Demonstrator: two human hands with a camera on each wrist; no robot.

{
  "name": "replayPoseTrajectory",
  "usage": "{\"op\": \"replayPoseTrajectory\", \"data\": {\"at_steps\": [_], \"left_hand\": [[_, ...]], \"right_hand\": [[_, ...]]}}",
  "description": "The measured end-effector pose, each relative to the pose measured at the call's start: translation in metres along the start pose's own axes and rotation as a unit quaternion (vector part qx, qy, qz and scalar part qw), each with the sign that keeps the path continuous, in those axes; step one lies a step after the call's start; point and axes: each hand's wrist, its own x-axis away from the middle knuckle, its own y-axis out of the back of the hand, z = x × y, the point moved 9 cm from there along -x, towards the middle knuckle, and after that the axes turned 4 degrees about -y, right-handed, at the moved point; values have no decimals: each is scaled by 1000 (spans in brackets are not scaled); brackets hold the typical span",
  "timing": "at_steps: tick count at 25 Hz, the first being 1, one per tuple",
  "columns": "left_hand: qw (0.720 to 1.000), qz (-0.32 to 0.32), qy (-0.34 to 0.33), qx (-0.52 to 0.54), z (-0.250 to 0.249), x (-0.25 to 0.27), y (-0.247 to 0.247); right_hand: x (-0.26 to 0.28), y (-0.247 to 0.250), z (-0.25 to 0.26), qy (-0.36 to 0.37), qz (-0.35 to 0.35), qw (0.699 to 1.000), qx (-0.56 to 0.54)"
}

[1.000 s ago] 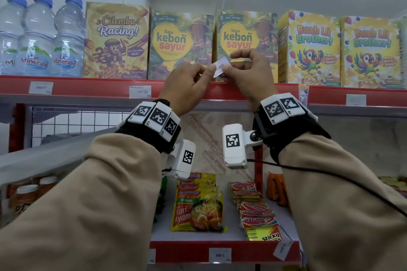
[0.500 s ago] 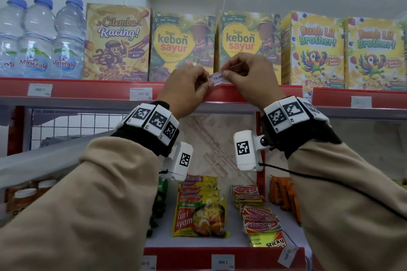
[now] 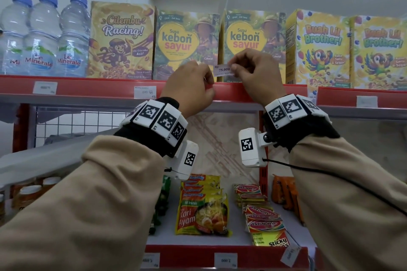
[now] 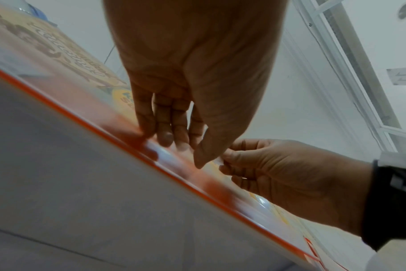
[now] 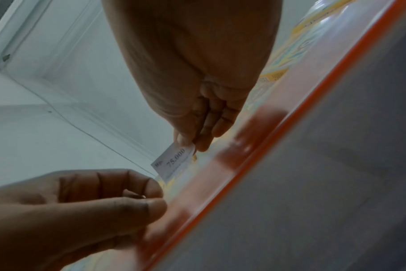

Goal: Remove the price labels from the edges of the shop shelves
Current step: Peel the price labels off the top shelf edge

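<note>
A small white price label [image 3: 223,70] printed 75.000 is off the red top-shelf edge [image 3: 233,94], held in front of a Susu kebon sayur box. My right hand [image 3: 232,68] pinches its right end between thumb and forefinger; the right wrist view shows the label [image 5: 174,161] hanging from the right hand [image 5: 188,144]. My left hand [image 3: 198,80] sits just left of it with fingers curled and nothing in them. In the left wrist view the left hand [image 4: 181,146] has its fingertips on the shelf's clear label strip [image 4: 165,155].
Other labels remain on the top edge at left [image 3: 45,87], centre-left [image 3: 145,92] and right [image 3: 366,101]. The lower shelf edge carries more labels [image 3: 225,260]. Water bottles [image 3: 41,35] and cereal boxes [image 3: 319,48] stand close behind the edge; noodle packs [image 3: 202,211] lie below.
Both hands pinched the label a second ago. The left hand has let go and dropped to the shelf edge. The right hand has turned the label flat and lowered it slightly.
</note>
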Motion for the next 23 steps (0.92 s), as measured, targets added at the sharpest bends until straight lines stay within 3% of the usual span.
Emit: {"op": "replayPoseTrajectory", "data": {"at_steps": [5, 10, 16, 23], "left_hand": [[999, -37, 10, 21, 2, 6, 1], [1000, -8, -3, 3, 4, 2, -5], [1000, 13, -11, -11, 6, 0, -9], [1000, 28, -11, 7, 5, 1, -9]], "right_hand": [[6, -8, -3, 19, 63, 997, 39], [7, -11, -1, 20, 98, 994, 38], [9, -10, 3, 38, 111, 982, 146], [11, -15, -2, 1, 170, 964, 206]]}}
